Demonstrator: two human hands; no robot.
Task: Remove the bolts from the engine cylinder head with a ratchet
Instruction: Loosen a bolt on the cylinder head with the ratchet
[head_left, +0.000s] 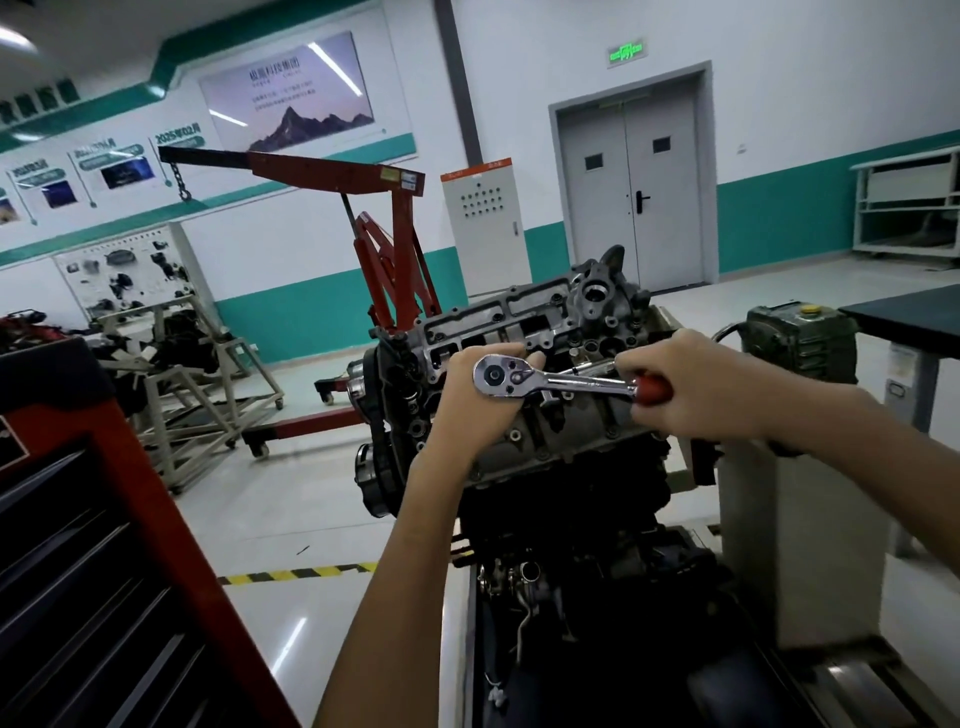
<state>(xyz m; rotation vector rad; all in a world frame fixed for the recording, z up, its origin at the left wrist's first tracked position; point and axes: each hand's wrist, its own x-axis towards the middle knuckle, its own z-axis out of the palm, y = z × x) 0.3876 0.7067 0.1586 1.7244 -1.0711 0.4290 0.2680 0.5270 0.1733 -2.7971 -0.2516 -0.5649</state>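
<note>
A grey engine cylinder head (524, 317) sits on top of an engine on a stand, at the middle of the view. A chrome ratchet (545, 380) with a red handle lies across it. My left hand (472, 410) cups under the ratchet's round head, fingers curled around it. My right hand (696, 387) grips the red handle on the right. What sits under the ratchet's head is hidden by my left hand. Small bolts (515, 434) show along the head's near edge.
A red and black tool cabinet (104, 545) stands close on the left. A red engine hoist (384, 249) is behind the engine. A grey stand post (769, 540) and a green gearbox (795, 338) are on the right. A black table (914, 317) stands at far right.
</note>
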